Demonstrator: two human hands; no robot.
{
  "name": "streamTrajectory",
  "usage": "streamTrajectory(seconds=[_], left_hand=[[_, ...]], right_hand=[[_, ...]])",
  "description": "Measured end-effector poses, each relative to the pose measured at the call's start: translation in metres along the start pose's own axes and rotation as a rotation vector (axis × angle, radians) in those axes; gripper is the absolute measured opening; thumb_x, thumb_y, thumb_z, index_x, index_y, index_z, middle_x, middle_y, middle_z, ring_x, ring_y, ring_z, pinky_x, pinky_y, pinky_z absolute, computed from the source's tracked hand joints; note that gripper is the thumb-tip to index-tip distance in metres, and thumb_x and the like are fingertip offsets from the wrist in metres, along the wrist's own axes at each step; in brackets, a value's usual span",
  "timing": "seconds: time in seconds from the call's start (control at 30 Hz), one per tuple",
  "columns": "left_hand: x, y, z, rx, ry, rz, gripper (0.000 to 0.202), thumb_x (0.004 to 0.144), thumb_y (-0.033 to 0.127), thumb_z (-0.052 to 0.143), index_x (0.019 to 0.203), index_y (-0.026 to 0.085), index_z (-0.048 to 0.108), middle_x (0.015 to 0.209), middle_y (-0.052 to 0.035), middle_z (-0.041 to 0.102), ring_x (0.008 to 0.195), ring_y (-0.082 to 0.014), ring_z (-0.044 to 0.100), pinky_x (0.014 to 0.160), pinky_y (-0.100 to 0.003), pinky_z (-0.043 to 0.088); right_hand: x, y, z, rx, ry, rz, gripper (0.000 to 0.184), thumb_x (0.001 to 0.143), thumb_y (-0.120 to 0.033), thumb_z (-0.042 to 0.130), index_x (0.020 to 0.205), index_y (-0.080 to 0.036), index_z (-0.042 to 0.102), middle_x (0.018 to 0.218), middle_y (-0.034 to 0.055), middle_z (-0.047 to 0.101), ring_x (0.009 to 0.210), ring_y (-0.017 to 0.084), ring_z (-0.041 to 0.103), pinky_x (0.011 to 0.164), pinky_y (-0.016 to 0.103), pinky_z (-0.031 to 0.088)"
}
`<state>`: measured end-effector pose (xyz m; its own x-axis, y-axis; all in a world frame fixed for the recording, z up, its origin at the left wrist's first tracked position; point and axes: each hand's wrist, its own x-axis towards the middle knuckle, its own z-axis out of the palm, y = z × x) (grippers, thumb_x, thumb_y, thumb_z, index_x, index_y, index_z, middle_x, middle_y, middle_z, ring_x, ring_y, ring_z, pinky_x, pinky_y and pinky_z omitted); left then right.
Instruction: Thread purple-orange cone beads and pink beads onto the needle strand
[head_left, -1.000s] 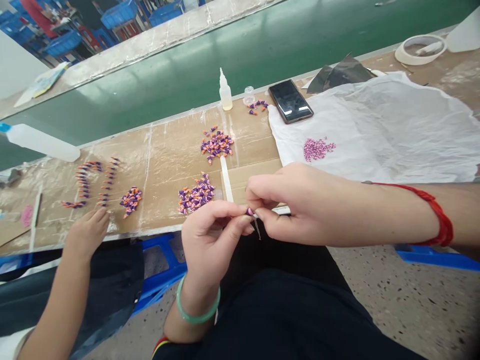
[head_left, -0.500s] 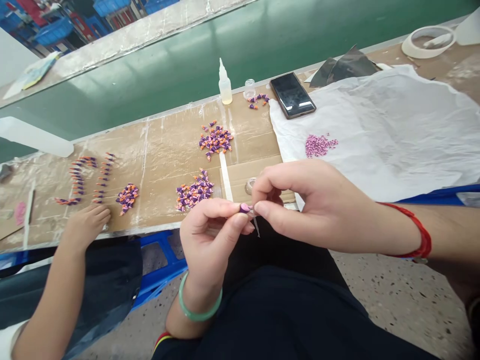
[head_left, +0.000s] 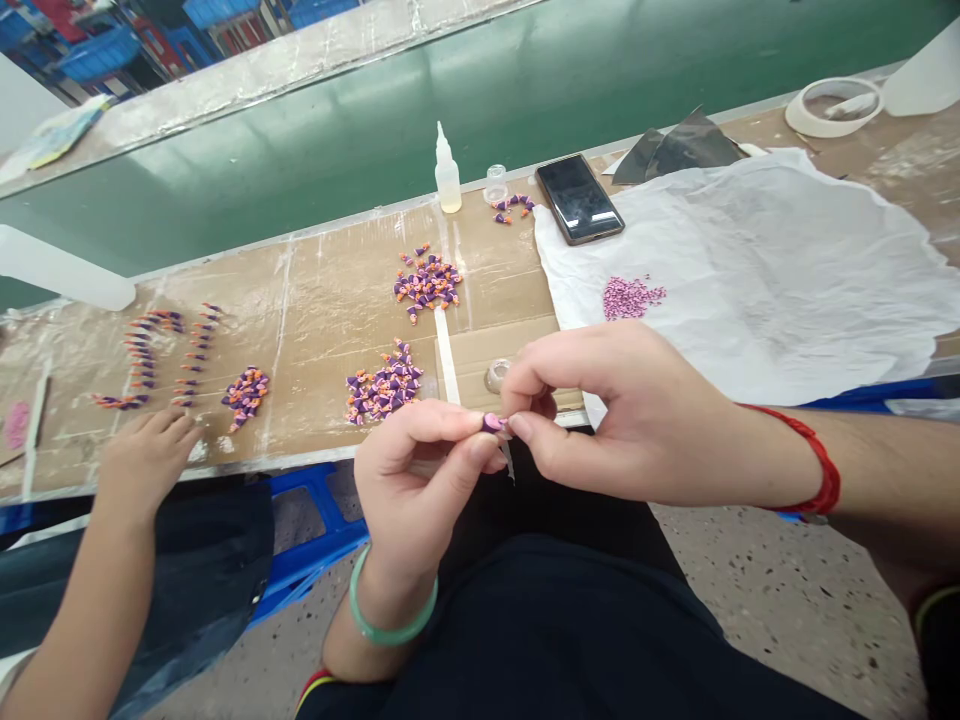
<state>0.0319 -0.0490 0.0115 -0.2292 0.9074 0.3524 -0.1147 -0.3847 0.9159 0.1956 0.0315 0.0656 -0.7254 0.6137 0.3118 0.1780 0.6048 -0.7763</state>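
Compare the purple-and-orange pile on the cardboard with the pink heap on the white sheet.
The purple-and-orange cone-shaped pieces are larger than the pink speckled bits and two-coloured rather than one. The cones lie loosely on brown cardboard; the pink bits sit tighter on a crumpled white sheet. Both are small loose pieces in heaps.

Left hand (head_left: 416, 490) and right hand (head_left: 637, 415) on purple bead (head_left: 493, 423)

A tiny purple clay piece (head_left: 493, 423) sits just below the middle of the frame, pinched between the left hand (head_left: 416, 483) and the right hand (head_left: 637, 415). Its rounded end looks pinkish; the fingers hide the rest.
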Motion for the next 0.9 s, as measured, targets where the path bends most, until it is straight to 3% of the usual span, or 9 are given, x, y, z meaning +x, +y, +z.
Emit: streamTrajectory(seconds=[0.43, 0.73, 0.9], left_hand=[[0.006, 0.008, -0.007, 0.083, -0.081, -0.008, 0.011, 0.082, 0.013, 0.079, 0.089, 0.021, 0.077, 0.074, -0.0010, 0.076, 0.059, -0.0114, 0.071, 0.055, -0.019, 0.059], [0.009, 0.008, -0.010, 0.150, -0.142, 0.014, 0.008, 0.083, 0.013, 0.077, 0.087, 0.020, 0.076, 0.071, -0.0003, 0.076, 0.058, -0.0109, 0.070, 0.055, -0.018, 0.058], [0.004, 0.001, -0.014, 0.227, -0.068, -0.121, 0.007, 0.080, 0.019, 0.080, 0.084, 0.019, 0.075, 0.076, -0.0019, 0.078, 0.060, -0.0124, 0.072, 0.057, -0.020, 0.060]], right_hand=[[0.001, 0.004, -0.002, -0.034, -0.038, -0.110, 0.016, 0.082, -0.007, 0.053, 0.071, -0.018, 0.058, 0.062, -0.0048, 0.059, 0.054, 0.007, 0.050, 0.051, 0.020, 0.037], [-0.001, 0.003, 0.001, -0.063, -0.039, -0.101, 0.016, 0.080, -0.007, 0.051, 0.069, -0.018, 0.056, 0.060, -0.0056, 0.059, 0.051, 0.005, 0.049, 0.049, 0.018, 0.036], [-0.002, 0.014, 0.004, -0.145, -0.054, -0.104, 0.016, 0.086, -0.012, 0.052, 0.074, -0.018, 0.059, 0.064, -0.0035, 0.063, 0.055, 0.008, 0.056, 0.053, 0.020, 0.041]])
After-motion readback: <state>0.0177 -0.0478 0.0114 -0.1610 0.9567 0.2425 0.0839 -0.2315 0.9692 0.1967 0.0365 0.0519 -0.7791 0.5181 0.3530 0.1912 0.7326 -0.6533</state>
